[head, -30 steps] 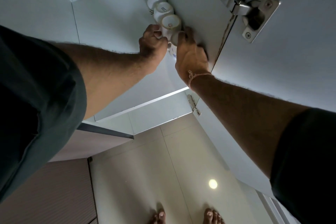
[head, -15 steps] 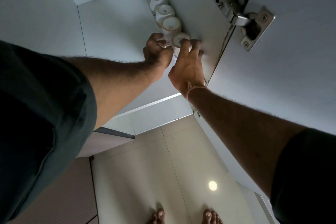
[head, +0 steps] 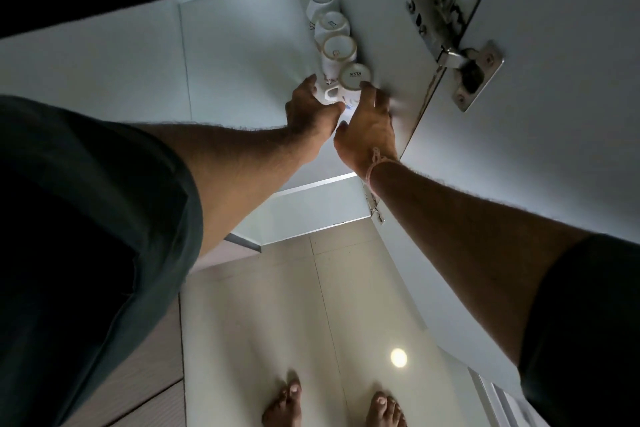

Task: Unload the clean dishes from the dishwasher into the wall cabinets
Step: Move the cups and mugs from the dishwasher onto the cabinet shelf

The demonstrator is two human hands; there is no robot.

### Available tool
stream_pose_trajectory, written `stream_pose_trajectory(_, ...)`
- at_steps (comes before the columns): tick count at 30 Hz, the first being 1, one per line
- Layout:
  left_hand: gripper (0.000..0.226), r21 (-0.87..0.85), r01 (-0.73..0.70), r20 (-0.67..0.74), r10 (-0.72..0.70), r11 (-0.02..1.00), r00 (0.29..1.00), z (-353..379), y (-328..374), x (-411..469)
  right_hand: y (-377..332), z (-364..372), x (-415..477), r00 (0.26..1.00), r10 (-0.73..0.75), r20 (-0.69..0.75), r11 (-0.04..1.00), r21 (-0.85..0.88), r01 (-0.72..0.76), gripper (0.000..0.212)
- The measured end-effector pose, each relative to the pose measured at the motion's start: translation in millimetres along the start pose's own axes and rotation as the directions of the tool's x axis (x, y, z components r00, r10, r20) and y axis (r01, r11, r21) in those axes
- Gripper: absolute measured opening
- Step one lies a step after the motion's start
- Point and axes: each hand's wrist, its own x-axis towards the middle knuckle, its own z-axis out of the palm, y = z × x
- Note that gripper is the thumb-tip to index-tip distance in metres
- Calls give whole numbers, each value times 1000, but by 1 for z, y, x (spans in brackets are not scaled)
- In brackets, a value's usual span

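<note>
Several white cups stand upside down in a row along the right wall inside the wall cabinet (head: 242, 55). The nearest cup (head: 354, 77) shows dark lettering on its base, and its handle points left. My left hand (head: 313, 111) is at that handle, thumb and curled fingers around the cup's left side. My right hand (head: 369, 130) has its fingers spread, with the index fingertip resting on the rim of the cup's base. The third cup (head: 337, 51) touches the nearest one from behind.
The open cabinet door (head: 554, 149) with its metal hinge (head: 450, 45) is on the right, close to my right forearm. A second hinge (head: 375, 208) sits lower on the door edge. Pale floor tiles (head: 277, 340) and bare feet show below.
Both hands have drawn back a little from the nearest cup. The right hand has loosened from a grip to a fingertip touch. The cup now stands in line with the row.
</note>
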Motion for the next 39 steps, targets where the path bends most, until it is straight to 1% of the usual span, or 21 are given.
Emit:
stream_pose_trajectory(2,67,39,28,1,-28,999,1000,-5,-1,-10,-1,-6,-5,1000,-19,11,1000,-19,20,61)
stream_pose_trajectory(5,70,97,92,6,-93,991,996,-19,0,-33,-3,-15,-17,999,-29,44,999,-42,31,61)
stream_pose_trajectory(7,73,101,129,23,-132,987,991,-32,2,-51,-4,-24,-29,998,-44,48,997,-59,46,60)
stream_pose_trajectory(12,67,69,94,102,-101,993,990,-64,20,-94,-13,-55,-64,996,-90,13,993,-75,91,57)
stream_pose_trajectory(18,57,37,77,74,-80,996,994,-82,62,-160,-34,-112,-114,983,-180,-41,981,-80,176,52)
stream_pose_trajectory(23,44,23,10,70,-12,1000,997,-91,113,-224,-55,-176,-164,977,-199,-82,980,-33,197,50)
stream_pose_trajectory(25,42,16,-34,74,33,999,997,-95,139,-252,-62,-202,-183,968,-225,-107,974,-17,224,49)
stream_pose_trajectory(28,40,-1,-95,61,95,995,994,-96,175,-288,-74,-243,-211,968,-224,-109,975,-13,224,49)
stream_pose_trajectory(30,35,4,-128,42,128,992,991,-96,200,-309,-85,-272,-229,965,-230,-124,971,35,236,48)
stream_pose_trajectory(32,28,5,-187,31,186,982,982,-93,224,-324,-93,-302,-246,957,-240,-165,964,81,255,47)
stream_pose_trajectory(34,25,13,-242,35,241,970,970,-87,249,-337,-99,-331,-257,957,-233,-170,961,108,253,46)
stream_pose_trajectory(37,22,43,-310,65,307,950,949,-74,284,-348,-96,-372,-259,958,-214,-190,968,91,235,45)
stream_pose_trajectory(39,18,88,-361,100,352,928,931,-56,301,-349,-83,-398,-253,958,-202,-202,977,25,212,45)
